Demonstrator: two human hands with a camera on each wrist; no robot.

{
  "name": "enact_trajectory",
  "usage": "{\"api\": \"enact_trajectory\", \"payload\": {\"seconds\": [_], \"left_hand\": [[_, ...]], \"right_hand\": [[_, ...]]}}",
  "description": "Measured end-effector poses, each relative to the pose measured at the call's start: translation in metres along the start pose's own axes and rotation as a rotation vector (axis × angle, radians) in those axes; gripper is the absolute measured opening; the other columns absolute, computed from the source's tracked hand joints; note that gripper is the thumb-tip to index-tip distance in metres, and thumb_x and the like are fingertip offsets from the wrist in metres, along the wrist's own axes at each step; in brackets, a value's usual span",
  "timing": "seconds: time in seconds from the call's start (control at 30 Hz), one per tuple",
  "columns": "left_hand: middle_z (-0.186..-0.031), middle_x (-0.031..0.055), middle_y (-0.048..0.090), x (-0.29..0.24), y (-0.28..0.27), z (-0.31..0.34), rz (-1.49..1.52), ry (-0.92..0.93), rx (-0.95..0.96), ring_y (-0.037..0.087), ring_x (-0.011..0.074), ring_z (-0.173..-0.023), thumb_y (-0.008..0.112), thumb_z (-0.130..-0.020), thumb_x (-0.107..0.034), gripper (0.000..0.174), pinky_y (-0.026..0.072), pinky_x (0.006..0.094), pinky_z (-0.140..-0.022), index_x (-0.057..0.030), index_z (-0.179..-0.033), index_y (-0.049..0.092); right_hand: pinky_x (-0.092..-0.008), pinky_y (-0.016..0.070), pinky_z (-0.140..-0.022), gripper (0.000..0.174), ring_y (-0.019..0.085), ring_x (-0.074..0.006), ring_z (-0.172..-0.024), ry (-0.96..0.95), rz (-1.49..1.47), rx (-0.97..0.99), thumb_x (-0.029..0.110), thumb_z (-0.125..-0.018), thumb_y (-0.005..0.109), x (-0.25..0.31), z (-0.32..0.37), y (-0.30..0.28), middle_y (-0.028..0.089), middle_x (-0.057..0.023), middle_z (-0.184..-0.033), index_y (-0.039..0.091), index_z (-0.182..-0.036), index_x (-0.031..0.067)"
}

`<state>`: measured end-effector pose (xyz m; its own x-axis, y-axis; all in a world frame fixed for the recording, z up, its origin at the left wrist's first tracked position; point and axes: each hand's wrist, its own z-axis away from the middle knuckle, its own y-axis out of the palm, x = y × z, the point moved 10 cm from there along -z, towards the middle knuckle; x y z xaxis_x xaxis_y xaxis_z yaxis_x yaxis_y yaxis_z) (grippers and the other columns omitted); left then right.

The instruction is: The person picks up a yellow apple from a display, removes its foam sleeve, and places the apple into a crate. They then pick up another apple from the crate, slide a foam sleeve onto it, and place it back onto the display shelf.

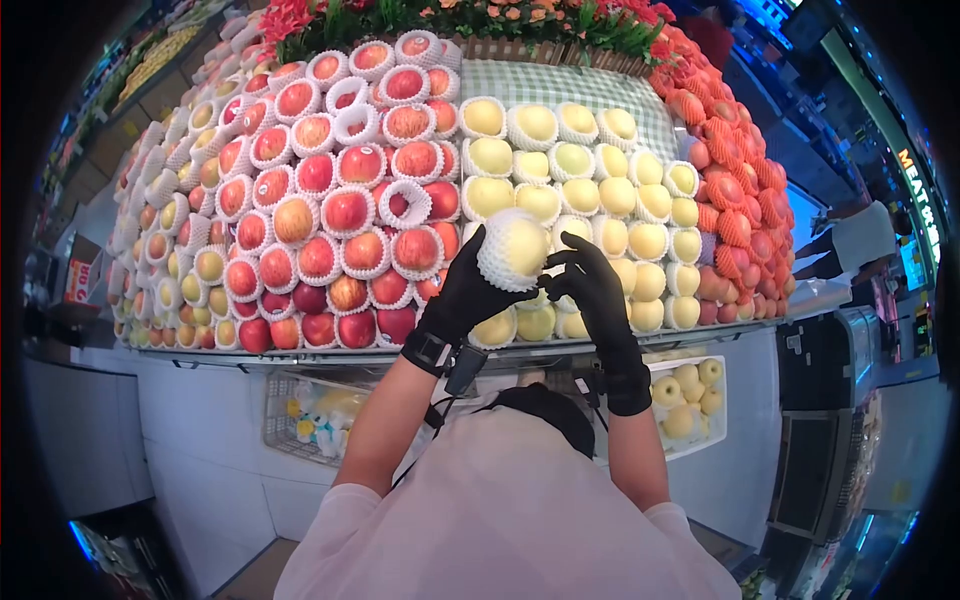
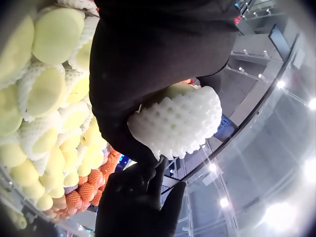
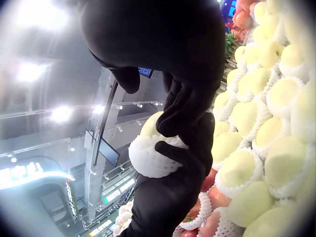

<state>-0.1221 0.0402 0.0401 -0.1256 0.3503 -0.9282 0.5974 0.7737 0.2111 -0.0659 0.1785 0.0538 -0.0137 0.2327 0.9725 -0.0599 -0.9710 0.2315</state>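
Note:
My black-gloved left hand [image 1: 462, 290] grips a pale yellow pear [image 1: 522, 246] in a white foam net [image 1: 498, 262], lifted over the display's front rows. In the left wrist view, the fingers wrap round the netted side. My right hand [image 1: 592, 285], also gloved in black, is just right of the pear, with nothing in its grasp. Its fingers are loosely bent, fingertips close to the pear and the left fingers; the right wrist view shows the thumb [image 3: 127, 80] held apart. Rows of netted yellow pears [image 1: 580, 195] lie beneath and beyond both hands.
Red apples [image 1: 346, 212] in foam nets fill the display's left, with an empty net [image 1: 404, 204] on top. Orange-netted fruit [image 1: 728, 190] is piled right. Below the front edge [image 1: 230, 357] are a crate of yellow fruit [image 1: 724, 436] and a grey basket [image 1: 280, 410].

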Motion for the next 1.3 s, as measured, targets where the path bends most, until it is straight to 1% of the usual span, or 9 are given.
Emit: {"api": "enact_trajectory", "payload": {"seconds": [0.07, 0.13, 0.27, 0.5, 0.7, 0.8, 0.93, 1.1, 1.3], "left_hand": [[-0.129, 0.0083, 0.057, -0.010, -0.002, 0.000, -0.286, 0.020, -0.032, 0.057, 0.0217, -0.118, 0.084, -0.074, -0.027, 0.072, 0.0446, 0.0400, -0.103, -0.0050, -0.131, 0.045], [-0.131, 0.0087, 0.056, -0.002, -0.001, 0.000, -0.283, -0.021, -0.007, 0.056, 0.0226, -0.120, 0.081, -0.077, -0.028, 0.071, 0.0437, 0.0408, -0.104, -0.0053, -0.133, 0.044], [-0.137, 0.0102, 0.051, 0.060, 0.006, 0.006, 0.997, -0.378, -0.065, 0.051, 0.0255, -0.125, 0.075, -0.084, -0.025, 0.070, 0.0421, 0.0399, -0.107, -0.0062, -0.141, 0.038], [-0.139, 0.0106, 0.046, 0.022, 0.011, -0.008, 0.059, -0.125, -0.192, 0.049, 0.0231, -0.125, 0.072, -0.088, -0.015, 0.074, 0.0448, 0.0364, -0.101, -0.0137, -0.149, 0.031], [-0.138, 0.0125, 0.046, 0.017, 0.018, -0.012, 0.053, -0.257, -0.096, 0.050, 0.0233, -0.122, 0.069, -0.085, -0.006, 0.075, 0.0467, 0.0356, -0.099, -0.0122, -0.150, 0.032], [-0.135, 0.0113, 0.048, 0.011, 0.026, -0.012, 0.063, -0.281, -0.025, 0.051, 0.0222, -0.120, 0.076, -0.080, -0.006, 0.084, 0.0488, 0.0352, -0.096, -0.0133, -0.150, 0.031], [-0.140, 0.0124, 0.043, 0.014, 0.036, -0.012, -0.173, -0.135, -0.004, 0.047, 0.0252, -0.127, 0.087, -0.069, -0.012, 0.102, 0.0461, 0.0385, -0.100, -0.0121, -0.151, 0.026], [-0.147, 0.0216, 0.033, -0.003, 0.040, -0.010, -0.659, 0.118, -0.148, 0.028, 0.0334, -0.141, 0.092, -0.064, -0.032, 0.112, 0.0360, 0.0467, -0.109, -0.0041, -0.149, 0.024], [-0.144, 0.0174, 0.036, 0.004, 0.054, -0.022, -0.530, 0.101, -0.128, 0.037, 0.0300, -0.136, 0.090, -0.068, -0.025, 0.110, 0.0336, 0.0419, -0.112, -0.0012, -0.150, 0.021]], "right_hand": [[-0.0275, 0.0525, -0.072, 0.050, 0.066, -0.0175, -0.087, 0.006, 0.022, 0.009, 0.003, -0.090, 0.058, -0.007, -0.003, -0.003, 0.063, -0.0096, -0.105, 0.045, -0.138, 0.0029], [-0.0271, 0.0522, -0.073, 0.050, 0.065, -0.0154, -0.086, -0.003, 0.058, 0.057, 0.004, -0.090, 0.059, -0.010, -0.007, -0.002, 0.062, -0.0092, -0.107, 0.045, -0.138, 0.0042], [-0.0267, 0.0514, -0.075, 0.052, 0.062, -0.0122, -0.086, 0.047, 0.140, 0.054, 0.007, -0.091, 0.062, -0.016, -0.006, -0.001, 0.061, -0.0078, -0.110, 0.045, -0.140, 0.0064], [-0.0354, 0.0495, -0.093, 0.078, 0.058, -0.0231, -0.115, 0.027, 0.278, -0.009, 0.022, -0.089, 0.071, -0.023, -0.002, 0.003, 0.044, -0.0163, -0.142, 0.025, -0.151, 0.0043], [-0.0331, 0.0476, -0.098, 0.064, 0.053, -0.0202, -0.119, -0.003, 0.178, -0.016, 0.018, -0.094, 0.062, -0.022, -0.012, -0.022, 0.046, -0.0118, -0.139, 0.029, -0.148, 0.0018], [-0.0345, 0.0478, -0.098, 0.054, 0.053, -0.0210, -0.119, 0.040, -0.320, -0.025, 0.018, -0.097, 0.055, -0.026, -0.009, -0.034, 0.050, -0.0125, -0.134, 0.034, -0.144, 0.0001], [-0.0363, 0.0466, -0.100, 0.043, 0.052, -0.0199, -0.119, 0.005, -0.304, -0.085, 0.013, -0.100, 0.048, -0.036, -0.012, -0.056, 0.053, -0.0135, -0.131, 0.040, -0.139, -0.0018], [-0.0375, 0.0429, -0.103, 0.050, 0.050, -0.0214, -0.122, -0.084, -0.001, -0.056, 0.022, -0.098, 0.051, -0.029, -0.014, -0.058, 0.050, -0.0120, -0.133, 0.038, -0.141, 0.0004], [-0.0411, 0.0390, -0.108, 0.061, 0.042, -0.0257, -0.133, -0.002, -0.383, 0.026, 0.022, -0.095, 0.055, -0.038, -0.016, -0.059, 0.043, -0.0132, -0.143, 0.030, -0.148, 0.0036]]}}
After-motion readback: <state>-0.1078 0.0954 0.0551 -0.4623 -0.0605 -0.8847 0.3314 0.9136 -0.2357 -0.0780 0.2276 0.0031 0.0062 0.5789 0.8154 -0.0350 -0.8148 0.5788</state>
